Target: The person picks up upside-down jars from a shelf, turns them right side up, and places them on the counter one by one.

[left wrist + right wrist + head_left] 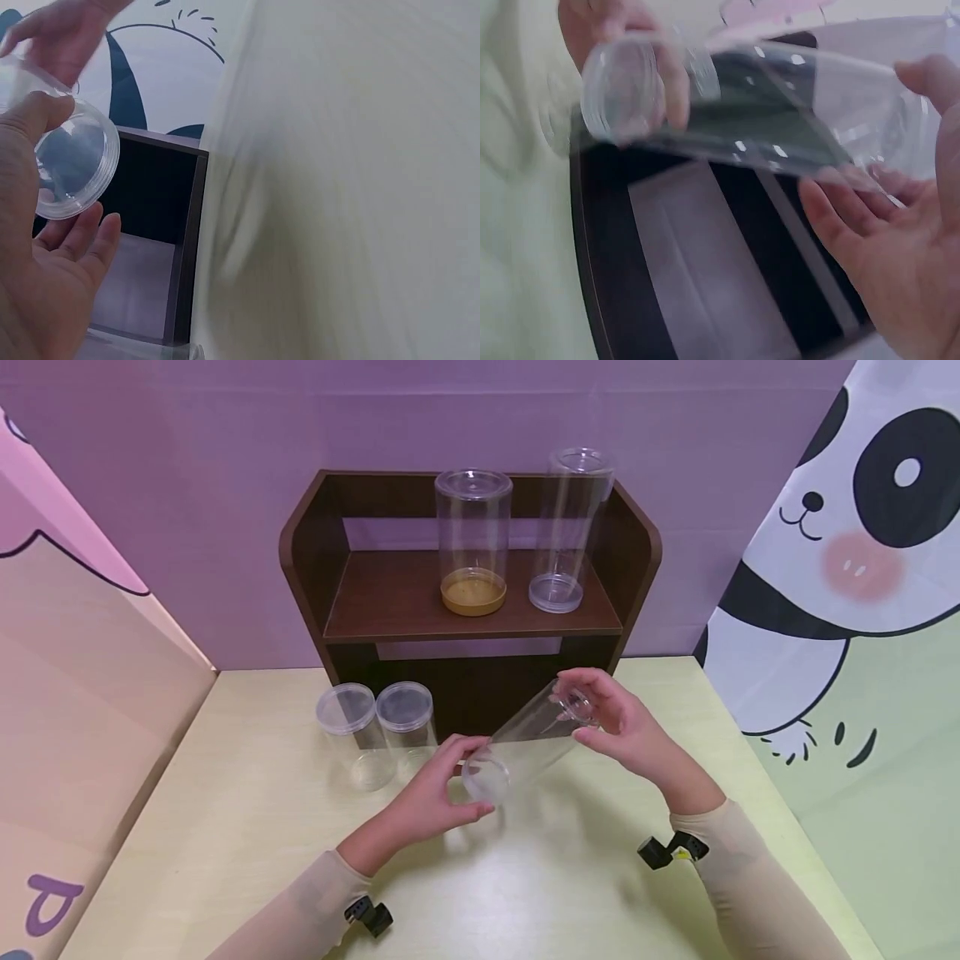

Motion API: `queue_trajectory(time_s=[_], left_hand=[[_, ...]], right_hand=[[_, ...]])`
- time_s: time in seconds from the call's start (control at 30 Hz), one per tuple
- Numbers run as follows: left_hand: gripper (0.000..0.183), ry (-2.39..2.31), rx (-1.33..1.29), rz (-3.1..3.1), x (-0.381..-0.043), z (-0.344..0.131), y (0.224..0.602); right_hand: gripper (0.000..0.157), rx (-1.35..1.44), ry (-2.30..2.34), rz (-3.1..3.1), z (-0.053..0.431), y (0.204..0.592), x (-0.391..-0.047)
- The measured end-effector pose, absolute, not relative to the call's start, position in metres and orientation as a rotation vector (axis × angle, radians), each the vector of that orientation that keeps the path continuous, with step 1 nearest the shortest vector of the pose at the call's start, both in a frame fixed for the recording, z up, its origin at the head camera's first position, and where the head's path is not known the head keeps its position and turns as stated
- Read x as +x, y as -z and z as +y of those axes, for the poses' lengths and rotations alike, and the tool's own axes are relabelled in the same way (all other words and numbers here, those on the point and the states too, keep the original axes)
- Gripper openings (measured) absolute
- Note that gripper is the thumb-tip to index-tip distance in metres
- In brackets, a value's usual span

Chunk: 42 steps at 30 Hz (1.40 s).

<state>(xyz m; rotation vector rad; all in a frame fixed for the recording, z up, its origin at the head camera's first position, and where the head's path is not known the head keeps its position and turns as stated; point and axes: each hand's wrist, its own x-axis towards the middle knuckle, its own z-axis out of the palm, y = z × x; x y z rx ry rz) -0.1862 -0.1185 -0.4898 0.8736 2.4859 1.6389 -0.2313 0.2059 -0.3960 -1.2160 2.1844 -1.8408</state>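
Observation:
A tall clear plastic jar (525, 739) is held tilted above the table between both hands, its lower left end toward the person. My left hand (438, 793) has its fingers and thumb around that end, where a clear round lid (79, 161) shows in the left wrist view. At the raised far end, my right hand (618, 718) holds the jar with thumb and fingers on opposite sides. In the right wrist view the right hand's fingers (847, 217) lie beneath the jar.
Two lidded clear jars (348, 710) stand at the table's back left, close together. Behind them is a dark brown shelf (390, 593). On it stand a clear jar with a gold-coloured end (474, 535) and a narrower clear jar (566, 543). The pale table (247, 827) carries everything.

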Motion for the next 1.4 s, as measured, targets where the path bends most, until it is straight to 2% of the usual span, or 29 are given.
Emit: queue_trajectory(time_s=[0.23,0.47,1.4], left_hand=[[0.081,-1.775,0.844,2.435,-0.184,-0.116,0.484],[0.08,-1.874,0.789,2.393,-0.182,-0.113,0.476],[0.079,-1.886,0.84,2.518,-0.186,-0.117,0.457]], right_hand=[[0.064,-1.081,1.763,2.097,0.244,0.407,-0.239],[0.064,-0.994,1.705,2.073,0.262,0.421,-0.244],[0.068,-0.914,1.427,2.178,0.255,0.443,-0.245]])
